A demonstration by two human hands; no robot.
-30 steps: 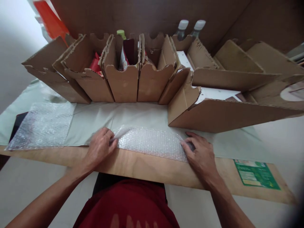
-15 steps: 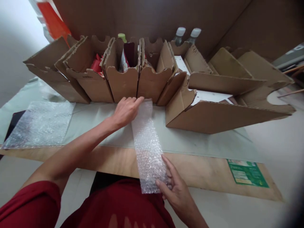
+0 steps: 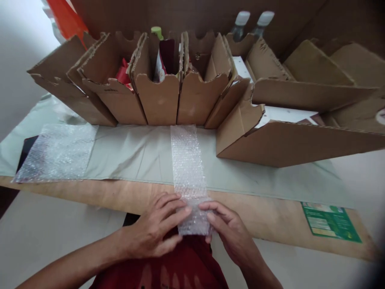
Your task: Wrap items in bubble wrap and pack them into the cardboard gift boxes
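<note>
Head view: touching the doubled near end of a clear plastic bubble-wrap strip (image 3: 188, 160) with loosely spread fingers of the left hand (image 3: 159, 222), pinching its right edge with the equally close right hand (image 3: 231, 230), long axis far-pointing over pale-green cloth (image 3: 150, 146).

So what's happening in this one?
A person is handling a narrow strip of clear bubble wrap with both hands. The left hand has its fingers on top of the near end, and the right hand grips its right edge. The near end hangs past the front edge of a pale wooden board; the far part lies flat on a pale green cloth, near a row of open brown cardboard boxes.
</note>
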